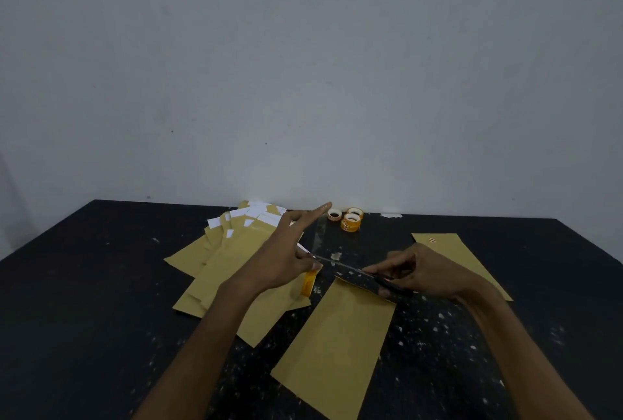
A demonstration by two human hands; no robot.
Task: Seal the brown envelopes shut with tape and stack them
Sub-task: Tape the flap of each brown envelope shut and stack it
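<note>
A brown envelope lies in the middle of the black table, its top end under my hands. My left hand holds an orange tape roll beneath the palm, with the index finger stretched out straight. My right hand grips black-handled scissors. The blades point left, and their tips reach my left hand's fingertips. A fanned pile of brown envelopes with white flap strips lies to the left, partly under my left arm. A single brown envelope lies at the right, behind my right hand.
Three spare tape rolls stand at the back of the table near the grey wall. A clear strip lies on the tabletop between the pile and the rolls. A scrap of paper sits at the back edge.
</note>
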